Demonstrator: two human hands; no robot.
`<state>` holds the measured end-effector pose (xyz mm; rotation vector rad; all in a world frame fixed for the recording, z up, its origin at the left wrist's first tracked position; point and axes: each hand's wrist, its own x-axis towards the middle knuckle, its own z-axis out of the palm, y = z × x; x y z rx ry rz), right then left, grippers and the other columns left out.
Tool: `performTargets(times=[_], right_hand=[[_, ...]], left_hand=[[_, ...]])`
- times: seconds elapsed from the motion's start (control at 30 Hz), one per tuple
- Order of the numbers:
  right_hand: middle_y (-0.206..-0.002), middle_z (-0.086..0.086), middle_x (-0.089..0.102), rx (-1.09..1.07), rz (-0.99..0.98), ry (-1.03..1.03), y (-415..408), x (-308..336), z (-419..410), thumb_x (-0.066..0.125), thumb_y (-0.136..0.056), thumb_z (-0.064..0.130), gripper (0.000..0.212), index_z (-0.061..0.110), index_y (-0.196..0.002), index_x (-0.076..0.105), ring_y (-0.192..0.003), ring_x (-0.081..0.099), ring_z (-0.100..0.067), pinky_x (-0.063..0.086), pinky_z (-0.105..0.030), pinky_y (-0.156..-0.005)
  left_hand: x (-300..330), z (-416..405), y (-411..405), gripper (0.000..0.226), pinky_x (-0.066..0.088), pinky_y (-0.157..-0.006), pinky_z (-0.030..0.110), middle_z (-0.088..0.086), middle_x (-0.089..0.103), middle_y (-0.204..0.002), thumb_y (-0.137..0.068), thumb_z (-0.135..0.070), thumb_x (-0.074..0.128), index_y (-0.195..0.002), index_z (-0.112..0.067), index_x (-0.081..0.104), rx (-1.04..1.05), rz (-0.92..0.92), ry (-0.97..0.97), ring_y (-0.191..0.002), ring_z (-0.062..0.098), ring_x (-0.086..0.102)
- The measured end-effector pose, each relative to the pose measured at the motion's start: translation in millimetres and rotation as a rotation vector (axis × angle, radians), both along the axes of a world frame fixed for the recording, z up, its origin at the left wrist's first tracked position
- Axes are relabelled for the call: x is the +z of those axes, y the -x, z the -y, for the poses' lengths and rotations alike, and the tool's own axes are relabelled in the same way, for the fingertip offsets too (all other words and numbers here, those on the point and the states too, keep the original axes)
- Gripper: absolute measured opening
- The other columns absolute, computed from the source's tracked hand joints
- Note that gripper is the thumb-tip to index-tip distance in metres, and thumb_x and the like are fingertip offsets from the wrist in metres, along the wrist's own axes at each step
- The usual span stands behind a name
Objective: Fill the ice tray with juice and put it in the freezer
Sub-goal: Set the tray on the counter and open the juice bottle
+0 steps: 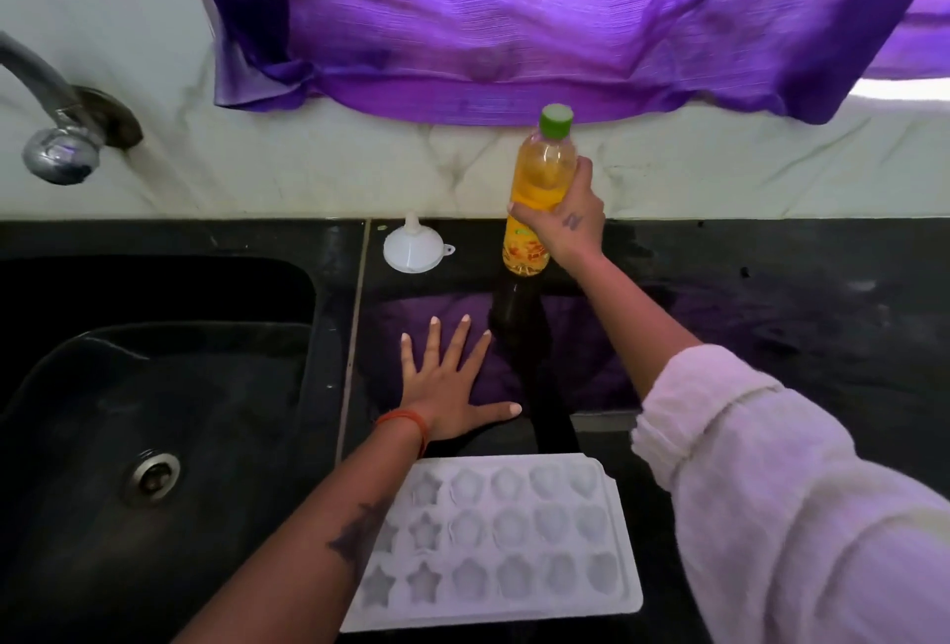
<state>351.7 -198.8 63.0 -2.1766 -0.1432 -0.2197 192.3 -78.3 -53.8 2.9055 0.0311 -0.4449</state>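
Right hand [568,219] grips juice bottle [540,191].

Home kitchen: black sink [154,386], tap [56,139], dark stone counter [745,294], tiled wall [308,170].

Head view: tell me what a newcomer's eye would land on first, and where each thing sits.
The purple curtain hanging across the back wall draws the eye first. Next comes the yellow juice bottle with its green cap on, standing at the back of the black counter in the right hand. The white ice tray lies empty at the near edge, the left hand flat on the counter beyond it.
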Motion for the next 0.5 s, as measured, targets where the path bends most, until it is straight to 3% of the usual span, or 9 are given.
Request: performTargets(times=[0.1,0.17,0.23,0.3,0.37,0.5], right_hand=[[-0.112,-0.006,0.062,0.069,0.038,0.018,47.0,1.6,28.5,0.079,-0.062,0.042,0.075,0.018,-0.120,0.039,-0.100,0.060,-0.028,0.049,-0.037,-0.081],[-0.111,-0.006,0.062,0.078,0.024,0.023,79.3,1.5,49.9,0.080,-0.060,0.045,0.076,0.020,-0.120,0.040,-0.099,0.061,-0.027,0.052,-0.042,-0.083],[-0.110,-0.007,0.065,0.049,0.009,0.017,107.7,1.0,69.8,0.082,-0.057,0.045,0.077,0.020,-0.119,0.043,-0.099,0.062,-0.028,0.052,-0.045,-0.084],[-0.109,-0.005,0.066,0.021,-0.020,-0.018,132.1,1.9,85.4,0.083,-0.056,0.044,0.077,0.021,-0.119,0.045,-0.099,0.063,-0.026,0.053,-0.045,-0.083],[-0.110,-0.002,0.065,0.013,-0.045,-0.057,153.0,3.0,96.6,0.082,-0.056,0.046,0.078,0.023,-0.120,0.044,-0.098,0.063,-0.021,0.054,-0.044,-0.082],[-0.108,0.004,0.063,0.073,-0.048,-0.076,176.9,7.0,103.7,0.077,-0.058,0.054,0.078,0.024,-0.121,0.041,-0.096,0.063,-0.019,0.055,-0.043,-0.078]], left_hand=[[9.3,1.3,3.7,0.104,-0.022,-0.106,0.056,-0.006,-0.023,-0.157,-0.065,-0.089,0.029,-0.146,-0.039,-0.011,0.019,0.005,0.032,-0.141,0.029,-0.028],[22.9,3.7,5.1,0.097,-0.016,-0.110,0.056,-0.004,-0.011,-0.159,-0.071,-0.080,0.043,-0.148,-0.037,0.002,0.040,0.012,0.115,-0.144,0.029,-0.018],[42.6,10.2,6.8,0.082,0.008,-0.116,0.052,0.001,0.021,-0.157,-0.078,-0.059,0.060,-0.146,-0.030,0.024,0.134,0.086,0.388,-0.145,0.030,0.014],[65.6,22.8,12.2,0.065,0.041,-0.103,0.036,0.003,0.051,-0.139,-0.081,-0.041,0.068,-0.139,-0.027,0.040,0.246,0.188,0.811,-0.125,0.024,0.050],[87.0,39.4,21.3,0.058,0.049,-0.093,0.030,0.000,0.057,-0.132,-0.081,-0.036,0.069,-0.133,-0.031,0.046,0.255,0.260,1.061,-0.113,0.015,0.059],[113.3,67.7,30.5,0.061,0.049,-0.097,0.040,-0.002,0.052,-0.136,-0.079,-0.040,0.069,-0.134,-0.035,0.044,0.168,0.260,1.237,-0.118,0.019,0.056]])
